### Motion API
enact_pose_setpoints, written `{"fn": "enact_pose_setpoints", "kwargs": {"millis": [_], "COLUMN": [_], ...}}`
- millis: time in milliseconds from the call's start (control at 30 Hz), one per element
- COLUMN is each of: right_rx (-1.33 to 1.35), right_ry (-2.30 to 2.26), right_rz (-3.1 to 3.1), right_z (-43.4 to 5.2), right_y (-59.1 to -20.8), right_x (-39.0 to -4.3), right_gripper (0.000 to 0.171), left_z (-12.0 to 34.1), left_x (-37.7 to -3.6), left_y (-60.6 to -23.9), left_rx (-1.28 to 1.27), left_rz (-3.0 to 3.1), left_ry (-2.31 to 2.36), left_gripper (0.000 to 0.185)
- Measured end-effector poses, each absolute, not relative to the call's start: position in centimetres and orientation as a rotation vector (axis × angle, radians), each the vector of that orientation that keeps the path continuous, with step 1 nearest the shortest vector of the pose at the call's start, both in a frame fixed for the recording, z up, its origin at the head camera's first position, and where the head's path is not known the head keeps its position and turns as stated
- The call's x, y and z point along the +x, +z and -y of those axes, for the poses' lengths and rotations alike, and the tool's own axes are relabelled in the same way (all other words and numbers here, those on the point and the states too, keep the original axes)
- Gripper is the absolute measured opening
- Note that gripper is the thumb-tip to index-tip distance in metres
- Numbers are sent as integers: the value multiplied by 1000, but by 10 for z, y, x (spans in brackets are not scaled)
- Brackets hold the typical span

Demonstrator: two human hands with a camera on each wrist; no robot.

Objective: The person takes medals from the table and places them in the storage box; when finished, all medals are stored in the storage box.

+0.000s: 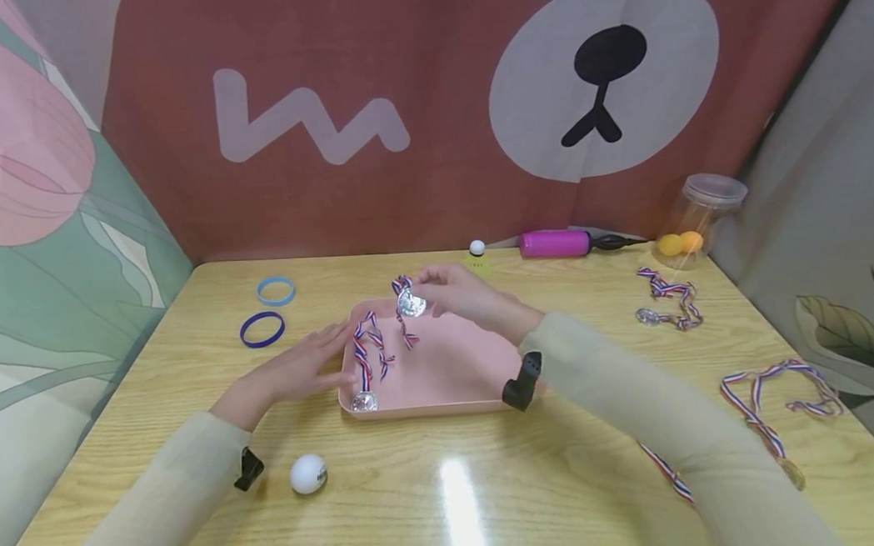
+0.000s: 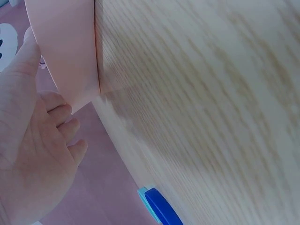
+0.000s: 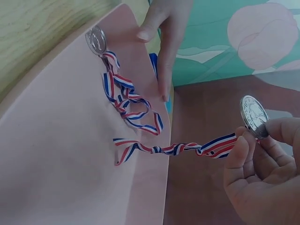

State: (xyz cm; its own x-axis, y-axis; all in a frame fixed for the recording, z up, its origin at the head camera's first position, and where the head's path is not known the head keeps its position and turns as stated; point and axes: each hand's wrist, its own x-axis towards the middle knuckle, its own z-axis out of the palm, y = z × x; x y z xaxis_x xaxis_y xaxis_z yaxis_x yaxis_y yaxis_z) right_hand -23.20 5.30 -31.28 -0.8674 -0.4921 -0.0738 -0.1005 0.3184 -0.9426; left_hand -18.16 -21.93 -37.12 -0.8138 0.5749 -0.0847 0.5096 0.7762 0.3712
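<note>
My right hand (image 1: 459, 295) pinches a silver medal (image 1: 412, 302) above the far left part of a pink tray (image 1: 445, 409). Its striped red, white and blue ribbon (image 3: 176, 149) trails down, knotted, towards the tray floor. A second silver medal (image 1: 365, 402) lies in the tray's near left corner, its ribbon (image 3: 136, 100) bunched along the left side. My left hand (image 1: 303, 366) rests at the tray's left wall, the fingers fairly straight outside and the thumb (image 3: 146, 33) over the rim.
Light blue (image 1: 276, 291) and dark blue (image 1: 263, 329) wristbands lie left; a white ball (image 1: 309, 474) lies in front. At right are a silver medal (image 1: 646, 317), a gold medal (image 1: 792, 473) and a ribbon (image 1: 667, 472). Behind are a pink pump (image 1: 555, 243) and a jar (image 1: 706, 206) with orange balls.
</note>
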Motion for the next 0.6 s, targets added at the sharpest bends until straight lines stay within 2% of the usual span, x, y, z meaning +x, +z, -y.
{"fn": "enact_pose_setpoints", "kwargs": {"millis": [233, 600], "right_rx": [-483, -516], "right_ry": [-1552, -1336], "right_rz": [-2248, -2251], "right_z": [-41, -34], "right_y": [-326, -366], "right_x": [-236, -220], "right_gripper": [15, 9], "left_z": [220, 221], "left_x": [-183, -185], "left_y": [-373, -376], "left_rx": [873, 881], "left_rz": [-2780, -2778], "left_ry": [491, 494], "left_gripper": [81, 82]}}
